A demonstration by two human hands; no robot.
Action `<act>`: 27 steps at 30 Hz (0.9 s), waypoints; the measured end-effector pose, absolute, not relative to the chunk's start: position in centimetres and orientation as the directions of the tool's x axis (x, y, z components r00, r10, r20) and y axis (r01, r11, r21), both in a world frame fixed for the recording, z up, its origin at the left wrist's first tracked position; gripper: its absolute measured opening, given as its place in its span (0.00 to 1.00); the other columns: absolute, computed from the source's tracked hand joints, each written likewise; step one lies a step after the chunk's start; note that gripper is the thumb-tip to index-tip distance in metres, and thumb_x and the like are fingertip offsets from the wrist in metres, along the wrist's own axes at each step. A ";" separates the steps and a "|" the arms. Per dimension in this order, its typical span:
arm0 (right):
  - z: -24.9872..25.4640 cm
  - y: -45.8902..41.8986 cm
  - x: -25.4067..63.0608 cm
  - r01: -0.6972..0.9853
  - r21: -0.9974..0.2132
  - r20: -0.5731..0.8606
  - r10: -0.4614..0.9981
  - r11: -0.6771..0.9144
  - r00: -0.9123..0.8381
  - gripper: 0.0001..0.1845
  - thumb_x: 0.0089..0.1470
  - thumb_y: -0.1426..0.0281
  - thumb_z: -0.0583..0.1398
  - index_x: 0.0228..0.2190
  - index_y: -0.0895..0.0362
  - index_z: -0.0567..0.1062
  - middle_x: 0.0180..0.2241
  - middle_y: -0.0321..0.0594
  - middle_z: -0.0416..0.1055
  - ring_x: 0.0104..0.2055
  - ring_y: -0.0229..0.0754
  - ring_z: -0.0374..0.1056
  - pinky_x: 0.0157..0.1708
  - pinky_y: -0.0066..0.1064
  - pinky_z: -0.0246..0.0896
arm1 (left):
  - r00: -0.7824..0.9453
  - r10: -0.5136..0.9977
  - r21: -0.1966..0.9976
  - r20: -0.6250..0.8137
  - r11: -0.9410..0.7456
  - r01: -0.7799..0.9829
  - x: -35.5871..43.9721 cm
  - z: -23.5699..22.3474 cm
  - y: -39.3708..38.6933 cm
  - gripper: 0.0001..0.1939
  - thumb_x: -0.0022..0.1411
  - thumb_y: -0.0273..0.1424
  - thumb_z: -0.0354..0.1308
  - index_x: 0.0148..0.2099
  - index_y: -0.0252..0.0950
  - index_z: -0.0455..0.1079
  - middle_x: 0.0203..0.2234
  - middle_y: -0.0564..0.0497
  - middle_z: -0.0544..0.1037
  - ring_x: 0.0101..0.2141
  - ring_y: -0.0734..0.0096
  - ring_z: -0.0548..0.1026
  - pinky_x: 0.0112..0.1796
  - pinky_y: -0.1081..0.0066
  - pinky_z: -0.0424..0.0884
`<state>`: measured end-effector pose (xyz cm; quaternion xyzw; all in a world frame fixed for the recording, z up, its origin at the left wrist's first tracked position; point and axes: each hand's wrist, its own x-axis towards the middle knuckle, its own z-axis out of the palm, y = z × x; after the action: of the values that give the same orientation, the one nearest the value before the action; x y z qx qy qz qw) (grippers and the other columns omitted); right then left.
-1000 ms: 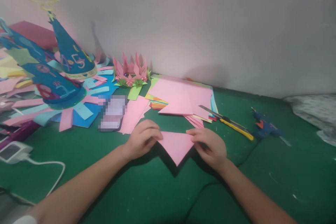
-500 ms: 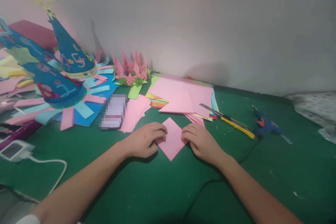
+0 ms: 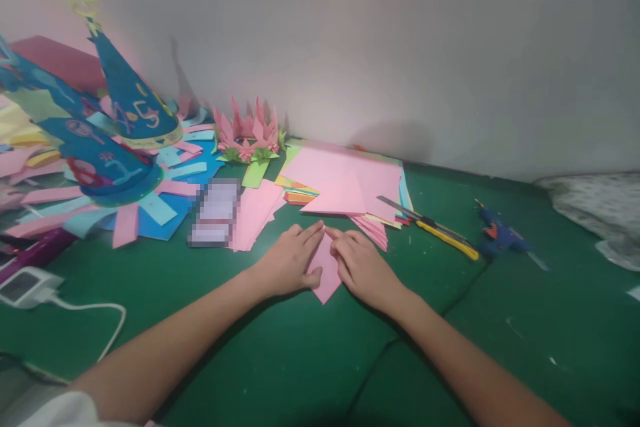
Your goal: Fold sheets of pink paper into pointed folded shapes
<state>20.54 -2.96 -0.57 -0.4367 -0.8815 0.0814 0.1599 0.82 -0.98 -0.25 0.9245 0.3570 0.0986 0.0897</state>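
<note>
A small square of pink paper point(image 3: 325, 287) lies cornerwise on the green tabletop, one corner towards me. My left hand point(image 3: 290, 260) holds its left side, the fingers reaching to the far corner and the thumb on the paper lower down. On the right side, my right hand point(image 3: 367, 267) grips the sheet with bent fingers, its index finger at the far corner. The fingertips of both hands nearly meet there. Both side corners are hidden beneath my hands, so I cannot tell how they are folded.
Pink and coloured sheets point(image 3: 345, 177) are piled beyond my hands. A yellow cutter point(image 3: 450, 238) and a blue glue gun point(image 3: 505, 237) lie right. Leftward are a phone point(image 3: 216, 213), a pink paper crown point(image 3: 250, 137), blue cone hats point(image 3: 133, 103) and a white corded device point(image 3: 30, 287).
Both hands have slid from the side corners inward and up to the paper's far corner. More of the pink square is covered now, and its visible part is narrower.
</note>
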 end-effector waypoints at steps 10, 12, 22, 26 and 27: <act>0.2 -2.9 20.4 0.752 -0.195 0.166 0.777 0.629 -0.607 0.10 0.48 0.81 0.53 0.33 0.57 0.68 0.54 0.48 0.65 0.43 0.49 0.59 0.45 0.43 0.58 | 0.741 0.666 0.190 0.082 -0.741 0.644 0.7 -0.3 -0.9 0.38 0.59 0.48 0.53 0.61 0.25 0.53 0.60 0.33 0.56 0.52 0.51 0.66 0.49 0.59 0.60; 0.3 -2.8 20.5 0.743 -0.200 0.182 0.770 0.638 -0.612 0.09 0.51 0.80 0.53 0.33 0.57 0.68 0.50 0.48 0.67 0.42 0.48 0.59 0.44 0.43 0.58 | 0.750 0.659 0.174 0.063 -0.747 0.642 0.6 -0.2 -1.0 0.41 0.57 0.51 0.53 0.61 0.24 0.53 0.61 0.32 0.55 0.52 0.49 0.66 0.49 0.58 0.59; 0.6 -3.3 22.1 0.726 -0.346 0.132 0.797 0.595 -0.590 0.07 0.55 0.64 0.59 0.33 0.54 0.67 0.38 0.41 0.65 0.42 0.46 0.59 0.43 0.40 0.55 | 0.727 0.687 0.185 0.014 -0.716 0.673 0.5 -0.2 -1.6 0.58 0.45 0.64 0.50 0.65 0.25 0.46 0.63 0.31 0.49 0.50 0.44 0.64 0.49 0.55 0.57; 0.8 -3.8 21.7 0.739 -0.365 0.094 0.812 0.566 -0.575 0.13 0.53 0.59 0.60 0.34 0.54 0.66 0.39 0.42 0.63 0.42 0.47 0.58 0.42 0.40 0.56 | 0.711 0.702 0.185 -0.035 -0.695 0.695 0.6 0.1 -1.8 0.60 0.42 0.65 0.51 0.64 0.24 0.46 0.62 0.31 0.49 0.50 0.42 0.63 0.49 0.54 0.57; 0.8 -3.9 21.7 0.741 -0.368 0.093 0.815 0.562 -0.572 0.15 0.51 0.58 0.61 0.34 0.54 0.66 0.39 0.42 0.63 0.42 0.47 0.58 0.42 0.41 0.56 | 0.709 0.705 0.185 -0.038 -0.692 0.698 0.7 0.2 -1.9 0.60 0.42 0.65 0.52 0.65 0.24 0.46 0.62 0.31 0.50 0.50 0.42 0.63 0.49 0.53 0.57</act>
<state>21.67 -3.93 0.80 -0.4448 -0.8745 0.1455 0.1273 0.67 -1.89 0.20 0.9196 0.3813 0.0179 0.0929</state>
